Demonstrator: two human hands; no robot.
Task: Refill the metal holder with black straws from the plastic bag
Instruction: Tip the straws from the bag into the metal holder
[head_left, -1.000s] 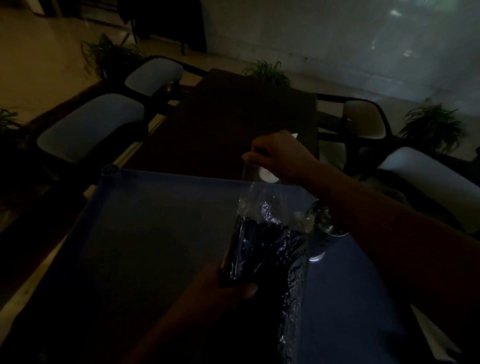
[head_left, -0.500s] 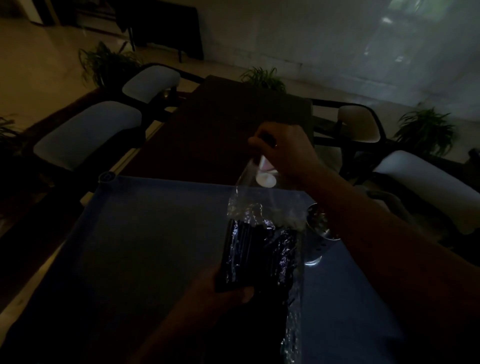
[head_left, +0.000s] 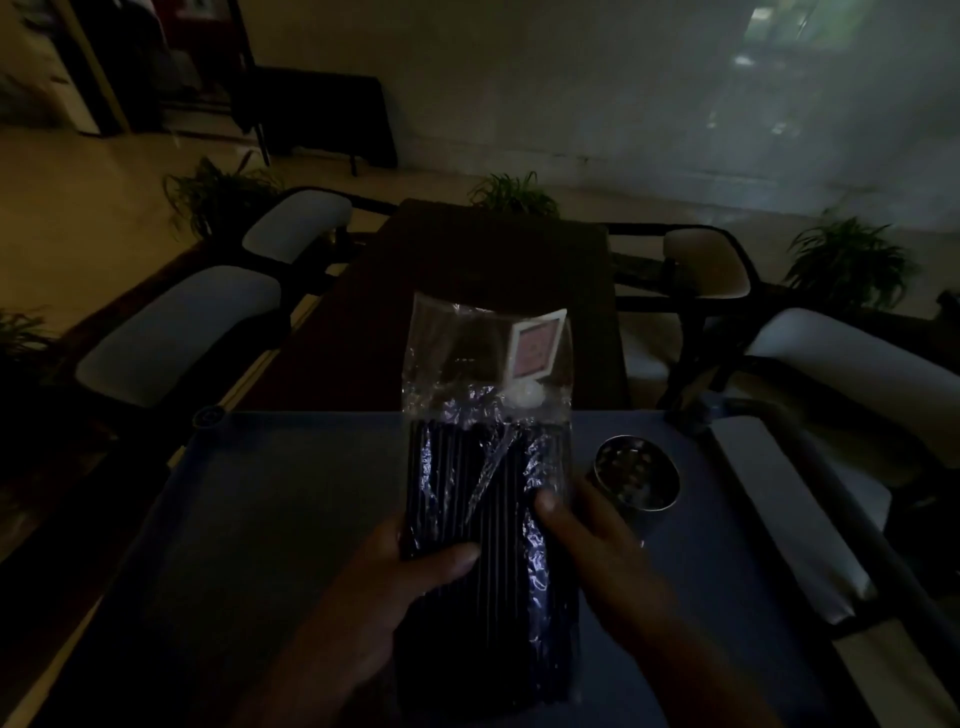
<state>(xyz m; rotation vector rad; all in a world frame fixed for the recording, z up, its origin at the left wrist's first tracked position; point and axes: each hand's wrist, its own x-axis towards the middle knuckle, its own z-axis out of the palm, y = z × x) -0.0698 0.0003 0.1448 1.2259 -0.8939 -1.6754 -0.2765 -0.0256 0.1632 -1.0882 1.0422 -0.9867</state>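
Crinkled clear plastic bag (head_left: 452, 364), glossy, packed with thin ribbed black straws (head_left: 457, 483), is held upright over the matte blue tabletop (head_left: 260, 519). The left hand (head_left: 405, 577) grips its lower left edge, the right hand (head_left: 597, 545) its right edge, with both thumbs on the front. The round shiny metal holder (head_left: 636, 478) stands on the tabletop, just right of the bag.

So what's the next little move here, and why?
Probably open the top of the plastic bag: both the left hand and right hand grip it, the black straws are all inside, and the metal holder beside it shows no straws.
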